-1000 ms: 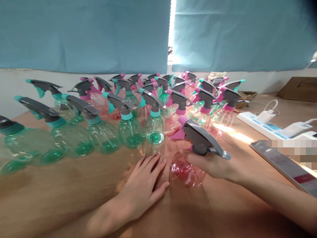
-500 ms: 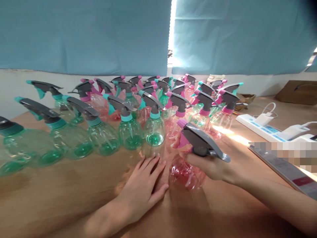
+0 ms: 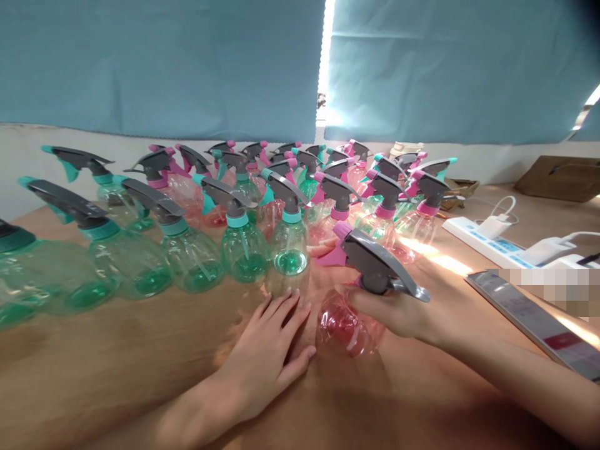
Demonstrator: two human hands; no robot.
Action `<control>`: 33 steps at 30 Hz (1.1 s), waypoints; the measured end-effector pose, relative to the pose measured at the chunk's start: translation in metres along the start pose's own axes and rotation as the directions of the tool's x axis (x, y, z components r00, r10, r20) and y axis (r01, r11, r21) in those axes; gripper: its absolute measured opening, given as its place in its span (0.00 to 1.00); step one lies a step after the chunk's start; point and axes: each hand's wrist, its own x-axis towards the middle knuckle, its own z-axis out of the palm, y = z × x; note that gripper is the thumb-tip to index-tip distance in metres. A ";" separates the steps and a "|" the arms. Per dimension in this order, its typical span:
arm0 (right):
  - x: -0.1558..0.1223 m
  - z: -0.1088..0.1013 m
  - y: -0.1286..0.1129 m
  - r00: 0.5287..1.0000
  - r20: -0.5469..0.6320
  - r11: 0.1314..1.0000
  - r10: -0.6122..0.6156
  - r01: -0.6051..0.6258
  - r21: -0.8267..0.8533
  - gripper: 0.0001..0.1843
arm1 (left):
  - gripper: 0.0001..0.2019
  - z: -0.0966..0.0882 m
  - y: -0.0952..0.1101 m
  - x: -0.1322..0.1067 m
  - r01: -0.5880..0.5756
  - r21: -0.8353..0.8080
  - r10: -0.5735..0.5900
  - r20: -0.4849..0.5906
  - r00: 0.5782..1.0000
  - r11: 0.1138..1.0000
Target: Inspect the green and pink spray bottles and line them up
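Observation:
My right hand (image 3: 391,309) is wrapped round the neck of a pink spray bottle (image 3: 349,328) with a grey trigger head (image 3: 377,265) and a pink nozzle. The bottle stands tilted on the wooden table (image 3: 117,350), its forefinger near the trigger. My left hand (image 3: 267,356) lies flat on the table just left of that bottle, fingers stretched out and holding nothing. Its fingertips reach close to a green spray bottle (image 3: 287,253) in the front row.
Several green and pink spray bottles (image 3: 187,244) stand in rows across the back of the table. A white power strip (image 3: 510,250) with plugged chargers and a flat dark board (image 3: 529,322) lie at the right. Blue curtains (image 3: 164,62) hang behind. A brown bag (image 3: 557,178) sits far right.
The pink bottle in my right hand has shifted slightly left and tilted a little. My left hand has stayed flat on the table.

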 end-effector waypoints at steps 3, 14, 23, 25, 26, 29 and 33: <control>0.000 -0.001 -0.002 0.999 0.032 0.998 0.032 -0.031 -0.047 0.13 | 0.28 0.000 0.000 0.000 -0.002 0.008 0.002 0.000 1.000 1.000; -0.002 0.002 0.007 0.998 0.036 0.998 0.049 -0.048 -0.034 0.10 | 0.27 0.001 -0.001 0.000 -0.022 -0.011 0.021 -0.025 0.999 1.000; 0.002 0.003 0.002 0.999 0.049 0.997 0.013 -0.016 0.074 0.23 | 0.27 0.000 0.000 0.001 -0.012 0.005 0.012 -0.003 1.000 1.000; 0.002 0.003 0.003 0.999 0.044 0.995 0.001 -0.006 0.104 0.22 | 0.27 0.001 0.000 0.001 -0.014 0.008 0.014 0.001 1.000 1.000; 0.002 0.003 0.003 0.999 0.039 0.994 -0.002 -0.002 0.107 0.22 | 0.27 0.001 0.000 0.001 -0.014 0.009 0.014 0.002 1.000 1.000; 0.001 0.002 0.005 0.999 0.031 0.996 0.009 -0.011 0.089 0.20 | 0.27 0.001 0.000 0.000 -0.015 0.013 0.015 0.001 1.000 1.000; -0.001 0.001 0.008 0.999 0.027 0.996 0.019 -0.021 0.083 0.20 | 0.27 0.000 0.001 0.001 -0.012 0.016 0.012 0.005 1.000 1.000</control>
